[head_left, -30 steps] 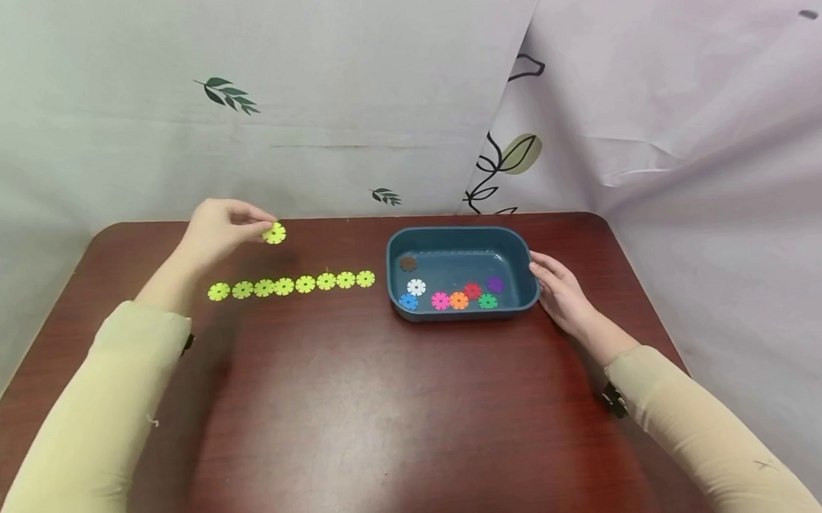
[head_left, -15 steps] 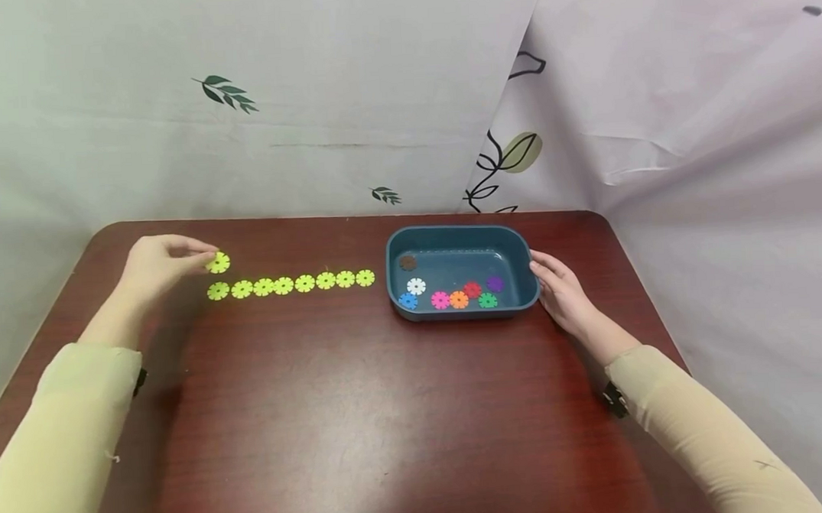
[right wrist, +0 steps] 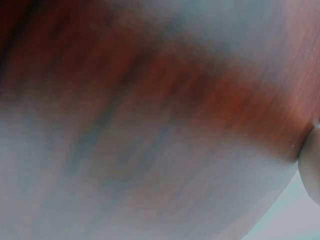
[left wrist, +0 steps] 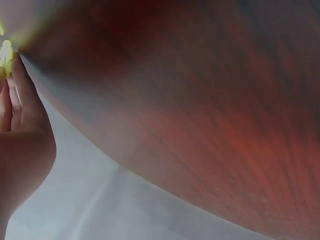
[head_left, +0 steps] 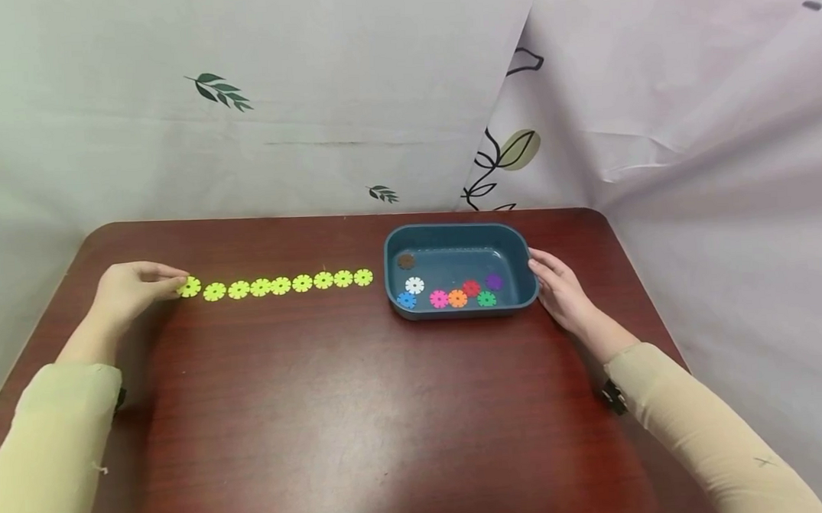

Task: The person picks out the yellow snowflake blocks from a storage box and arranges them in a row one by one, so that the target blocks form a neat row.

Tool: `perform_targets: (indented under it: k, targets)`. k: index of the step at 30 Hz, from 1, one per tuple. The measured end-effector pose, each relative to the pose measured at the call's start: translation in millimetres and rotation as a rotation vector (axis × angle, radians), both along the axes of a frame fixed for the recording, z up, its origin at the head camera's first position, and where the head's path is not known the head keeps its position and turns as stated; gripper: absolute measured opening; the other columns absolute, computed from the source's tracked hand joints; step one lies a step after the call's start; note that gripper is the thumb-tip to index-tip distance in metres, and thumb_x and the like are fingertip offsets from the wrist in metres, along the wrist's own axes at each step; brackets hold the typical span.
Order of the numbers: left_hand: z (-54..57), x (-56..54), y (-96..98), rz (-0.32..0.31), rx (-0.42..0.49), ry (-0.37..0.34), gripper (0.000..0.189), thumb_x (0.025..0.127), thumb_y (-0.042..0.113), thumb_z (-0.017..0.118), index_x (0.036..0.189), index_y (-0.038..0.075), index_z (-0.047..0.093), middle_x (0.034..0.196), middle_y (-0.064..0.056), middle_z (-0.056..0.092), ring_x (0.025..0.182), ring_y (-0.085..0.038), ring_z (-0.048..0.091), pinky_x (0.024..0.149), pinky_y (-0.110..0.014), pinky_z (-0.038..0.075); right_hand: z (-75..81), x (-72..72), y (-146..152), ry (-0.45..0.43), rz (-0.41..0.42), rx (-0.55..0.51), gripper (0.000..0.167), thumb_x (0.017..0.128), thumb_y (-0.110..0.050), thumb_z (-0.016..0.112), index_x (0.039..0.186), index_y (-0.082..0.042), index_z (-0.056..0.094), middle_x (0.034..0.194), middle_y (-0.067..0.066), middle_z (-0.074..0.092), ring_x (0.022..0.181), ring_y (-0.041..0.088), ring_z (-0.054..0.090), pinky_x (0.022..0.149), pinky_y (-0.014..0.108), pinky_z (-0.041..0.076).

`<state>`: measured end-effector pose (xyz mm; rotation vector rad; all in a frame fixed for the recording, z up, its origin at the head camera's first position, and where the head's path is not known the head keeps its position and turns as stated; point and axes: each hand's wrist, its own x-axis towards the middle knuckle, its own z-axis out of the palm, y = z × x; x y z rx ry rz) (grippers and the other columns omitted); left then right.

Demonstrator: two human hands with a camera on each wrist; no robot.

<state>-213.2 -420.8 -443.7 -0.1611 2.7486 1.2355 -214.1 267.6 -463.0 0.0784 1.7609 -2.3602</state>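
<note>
My left hand (head_left: 126, 293) pinches a yellow notched plastic disc (head_left: 189, 287) at the left end of a row of matching yellow discs (head_left: 281, 286) on the table. The held disc is level with the row; whether it touches the tabletop I cannot tell. In the left wrist view, the fingers hold a yellow disc (left wrist: 6, 55) at the left edge. My right hand (head_left: 563, 294) holds the right side of a dark blue plastic tub (head_left: 462, 313), its thumb tip at the rim. The other fingers are partly hidden.
Inside the tub lie several notched discs of other colours, among them a brown disc (head_left: 407, 262), a white disc (head_left: 414, 285) and a purple disc (head_left: 494, 282). The brown table (head_left: 390, 410) is backed by a pale patterned curtain (head_left: 294, 101).
My left hand has moved left and toward the near side, bringing its yellow disc from behind the row to the row's left end. My right hand stays at the tub.
</note>
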Motion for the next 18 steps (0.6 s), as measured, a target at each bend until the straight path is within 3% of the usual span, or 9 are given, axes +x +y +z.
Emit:
perform_targets:
  k: [3, 5, 7, 12, 18]
  targets:
    - [-2.7, 0.6, -1.7, -0.008, 0.001, 0.013, 0.011, 0.101, 0.034, 0.074, 0.093, 0.04, 0.078, 0.071, 0.035, 0.07, 0.07, 0.016, 0.068, 0.07, -0.004, 0.046, -0.8, -0.1, -0.2, 0.0, -0.003, -0.009, 0.028, 0.112, -0.007, 0.05, 0.118, -0.024, 0.072, 0.111, -0.009, 0.076, 0.1, 0.003, 0.07, 0.085, 0.017, 0.058]
    - [-4.2, 0.6, -2.3, -0.01, -0.014, 0.027, 0.01, 0.101, 0.033, 0.074, 0.093, 0.036, 0.079, 0.07, 0.035, 0.069, 0.069, 0.017, 0.067, 0.07, -0.004, 0.045, -1.2, -0.2, -0.4, 0.001, -0.006, -0.013, 0.029, 0.112, -0.007, 0.05, 0.118, -0.024, 0.072, 0.11, -0.009, 0.076, 0.099, 0.003, 0.07, 0.084, 0.017, 0.058]
    - [-5.2, 0.7, -2.1, -0.014, -0.041, 0.04, 0.011, 0.101, 0.033, 0.074, 0.098, 0.027, 0.082, 0.069, 0.036, 0.069, 0.069, 0.018, 0.066, 0.07, -0.004, 0.044, -1.6, -0.2, -0.5, 0.004, -0.009, -0.015, 0.03, 0.111, -0.006, 0.049, 0.117, -0.024, 0.073, 0.11, -0.009, 0.077, 0.098, 0.003, 0.07, 0.084, 0.017, 0.058]
    - [-6.7, 0.1, -0.7, -0.029, -0.138, 0.072, 0.036, 0.1, 0.034, 0.075, 0.111, 0.001, 0.08, 0.068, 0.034, 0.07, 0.066, 0.02, 0.063, 0.072, -0.006, 0.04, -1.5, 0.5, -0.1, 0.008, -0.006, -0.032, 0.031, 0.112, -0.006, 0.049, 0.116, -0.024, 0.074, 0.109, -0.009, 0.077, 0.098, 0.003, 0.07, 0.084, 0.017, 0.058]
    - [-8.7, -1.5, -0.9, -0.038, -0.231, 0.083, 0.044, 0.1, 0.038, 0.074, 0.114, -0.003, 0.079, 0.078, 0.007, 0.08, 0.067, 0.021, 0.056, 0.076, -0.018, 0.039, 0.0, 1.3, -1.0, 0.008, -0.01, -0.027, 0.031, 0.111, -0.006, 0.049, 0.115, -0.024, 0.074, 0.109, -0.009, 0.077, 0.098, 0.002, 0.07, 0.083, 0.016, 0.058]
